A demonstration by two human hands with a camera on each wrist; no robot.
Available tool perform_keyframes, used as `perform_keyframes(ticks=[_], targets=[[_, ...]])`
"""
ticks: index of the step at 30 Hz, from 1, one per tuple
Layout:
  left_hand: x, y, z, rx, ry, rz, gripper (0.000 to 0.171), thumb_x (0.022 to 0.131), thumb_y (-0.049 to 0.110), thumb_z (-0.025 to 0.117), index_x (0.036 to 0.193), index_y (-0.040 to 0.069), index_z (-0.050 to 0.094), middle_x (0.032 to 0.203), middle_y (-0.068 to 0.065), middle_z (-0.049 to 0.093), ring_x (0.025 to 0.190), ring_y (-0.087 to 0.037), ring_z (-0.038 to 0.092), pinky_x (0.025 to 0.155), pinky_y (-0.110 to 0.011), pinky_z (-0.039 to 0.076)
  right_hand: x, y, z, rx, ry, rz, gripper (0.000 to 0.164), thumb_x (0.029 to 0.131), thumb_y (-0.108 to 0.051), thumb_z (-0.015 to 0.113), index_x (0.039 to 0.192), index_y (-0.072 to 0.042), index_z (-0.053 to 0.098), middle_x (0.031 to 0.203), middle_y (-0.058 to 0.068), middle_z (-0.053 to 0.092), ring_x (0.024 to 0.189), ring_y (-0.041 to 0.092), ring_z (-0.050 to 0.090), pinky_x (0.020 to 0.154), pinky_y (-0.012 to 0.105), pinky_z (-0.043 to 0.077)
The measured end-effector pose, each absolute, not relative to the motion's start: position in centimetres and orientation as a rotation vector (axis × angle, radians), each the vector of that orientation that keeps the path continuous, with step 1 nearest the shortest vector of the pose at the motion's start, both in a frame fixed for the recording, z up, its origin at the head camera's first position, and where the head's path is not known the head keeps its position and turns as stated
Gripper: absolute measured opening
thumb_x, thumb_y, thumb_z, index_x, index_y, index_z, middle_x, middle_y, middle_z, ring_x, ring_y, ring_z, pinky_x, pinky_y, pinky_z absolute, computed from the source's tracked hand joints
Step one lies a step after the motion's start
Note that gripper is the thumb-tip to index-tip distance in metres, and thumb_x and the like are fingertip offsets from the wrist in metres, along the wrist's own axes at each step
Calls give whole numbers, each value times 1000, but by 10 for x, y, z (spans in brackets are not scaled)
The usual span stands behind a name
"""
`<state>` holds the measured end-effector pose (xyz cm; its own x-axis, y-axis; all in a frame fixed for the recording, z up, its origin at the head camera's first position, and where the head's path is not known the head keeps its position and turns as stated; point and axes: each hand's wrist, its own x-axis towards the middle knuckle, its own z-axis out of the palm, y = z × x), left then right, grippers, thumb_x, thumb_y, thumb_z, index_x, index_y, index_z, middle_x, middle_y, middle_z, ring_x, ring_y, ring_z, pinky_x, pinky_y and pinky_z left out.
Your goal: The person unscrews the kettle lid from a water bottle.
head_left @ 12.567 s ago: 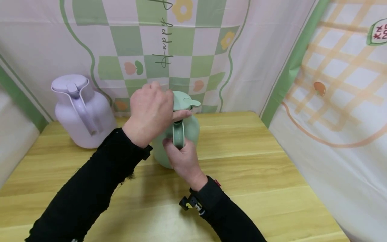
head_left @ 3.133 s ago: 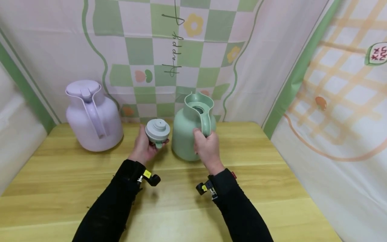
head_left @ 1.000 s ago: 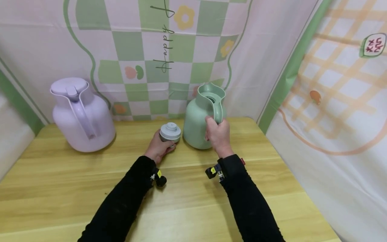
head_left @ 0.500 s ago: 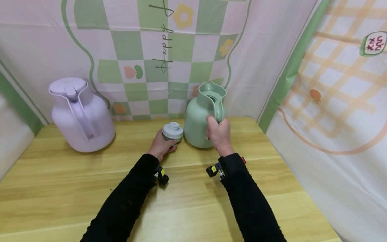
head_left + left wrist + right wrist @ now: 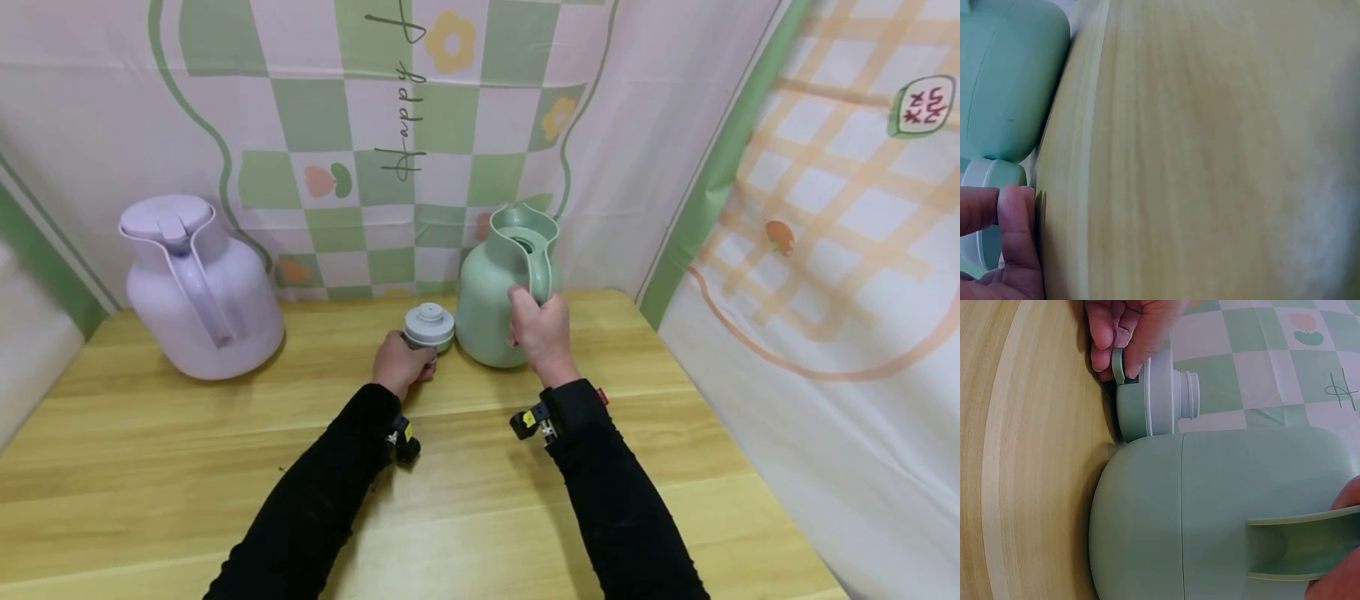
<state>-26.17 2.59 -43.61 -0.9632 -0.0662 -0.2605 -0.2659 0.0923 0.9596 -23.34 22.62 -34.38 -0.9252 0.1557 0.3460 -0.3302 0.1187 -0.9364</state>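
The green vacuum jug (image 5: pixel 483 292) stands upright on the table, its neck uncovered and its mouth showing. My right hand (image 5: pixel 543 340) grips the jug's handle (image 5: pixel 1297 544), thumb across it. Just left of the jug, the stopper lid (image 5: pixel 429 323) is upside down, grey threaded part up and green cap down at the tabletop. My left hand (image 5: pixel 402 364) pinches the lid's small green tab (image 5: pixel 1119 365) between thumb and fingers. In the right wrist view the lid's side lies right against the jug's body. Left wrist view: fingertips (image 5: pixel 1013 219) at the lid's edge, low over the wood.
A lilac vacuum jug (image 5: pixel 213 308) with its lid on stands at the back left, handle toward me. The wooden table (image 5: pixel 465 517) ends at a checked cloth (image 5: pixel 322 117) hung behind it. Another printed cloth (image 5: pixel 765 333) hangs on the right.
The lid was on the green jug at first, under my left hand; later it was off and held upside down. It then came down to the table beside the jug, which shifted right.
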Motion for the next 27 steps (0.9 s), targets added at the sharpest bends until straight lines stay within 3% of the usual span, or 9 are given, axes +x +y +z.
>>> perform_keyframes(ticks=[7, 16, 27], targets=[[-258, 24, -434, -268, 2380, 1863, 43, 78, 6, 70, 116, 0, 50, 94, -17, 65, 60, -18, 63, 58, -29, 54, -223, 222, -332, 172, -2055, 1875, 46, 93, -17, 53, 51, -12, 35, 42, 2, 37, 42, 32, 41, 44, 34, 43], [-252, 19, -424, -144, 2676, 1451, 42, 83, 26, 71, 112, 2, 55, 81, -11, 67, 64, -20, 63, 80, -34, 47, -215, 218, -321, 139, -2073, 1879, 44, 91, -17, 52, 51, -12, 35, 42, 3, 37, 42, 31, 42, 45, 35, 44], [-257, 18, -426, -97, 2716, 1314, 26, 82, 29, 71, 93, 6, 62, 64, -5, 65, 58, -18, 62, 74, -34, 48, -231, 227, -344, 150, -2070, 1860, 45, 92, -26, 56, 55, -5, 41, 45, 10, 41, 44, 34, 44, 46, 37, 45]])
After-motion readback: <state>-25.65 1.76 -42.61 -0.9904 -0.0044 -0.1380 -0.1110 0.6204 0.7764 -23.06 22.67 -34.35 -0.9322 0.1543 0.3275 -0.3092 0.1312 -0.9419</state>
